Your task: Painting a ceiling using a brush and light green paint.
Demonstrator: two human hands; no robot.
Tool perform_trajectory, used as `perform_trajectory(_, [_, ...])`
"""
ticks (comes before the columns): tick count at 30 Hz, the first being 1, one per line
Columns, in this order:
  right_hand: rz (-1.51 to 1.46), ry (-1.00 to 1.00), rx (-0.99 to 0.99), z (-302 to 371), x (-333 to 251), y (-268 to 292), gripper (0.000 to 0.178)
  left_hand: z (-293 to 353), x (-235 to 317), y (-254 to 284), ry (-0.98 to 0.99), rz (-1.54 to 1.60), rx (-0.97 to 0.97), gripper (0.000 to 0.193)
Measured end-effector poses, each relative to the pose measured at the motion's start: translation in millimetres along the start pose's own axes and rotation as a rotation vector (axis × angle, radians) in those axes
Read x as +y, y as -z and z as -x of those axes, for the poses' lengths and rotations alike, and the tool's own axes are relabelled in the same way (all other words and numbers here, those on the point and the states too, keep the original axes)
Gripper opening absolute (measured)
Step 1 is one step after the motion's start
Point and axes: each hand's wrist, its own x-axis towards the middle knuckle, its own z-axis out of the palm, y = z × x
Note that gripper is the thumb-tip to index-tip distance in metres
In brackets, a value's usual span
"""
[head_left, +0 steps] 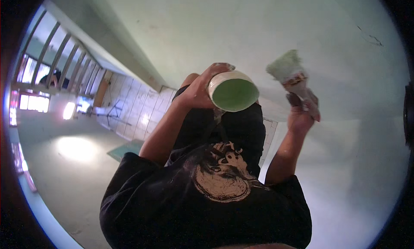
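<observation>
The left hand (200,90) is curled firmly around the side of a round, pale tub (217,82), held mid-scene in front of the body, its mouth an oval and its inside smooth light green. To the right, the right hand (303,112) is closed about the handle of a wide brush (285,68), its shaggy bristles clotted pale green above a rough brownish band; whether they touch the smooth, greenish wall (202,29) I cannot tell. Far left, slim bars form a railing (61,51) beyond glossy, rectangular floor tiles (137,105).
</observation>
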Motion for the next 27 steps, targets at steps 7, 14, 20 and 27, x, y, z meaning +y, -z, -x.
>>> perform_trajectory(7, [-0.409,0.171,-0.306,5,-7,-24,0.044,26,-8,11,-0.069,-0.17,0.193,0.097])
perform_trajectory(14, [-0.126,0.396,-0.677,-21,-46,-39,0.033,15,-11,-6,-0.109,-0.15,0.29,0.099])
perform_trajectory(20, [0.206,0.26,-1.023,-45,-90,-94,0.029,20,-10,26,0.069,-0.238,0.118,0.094])
perform_trajectory(27, [0.624,0.356,-1.138,-47,-77,-162,0.027,18,-20,45,0.009,-0.311,0.107,0.095])
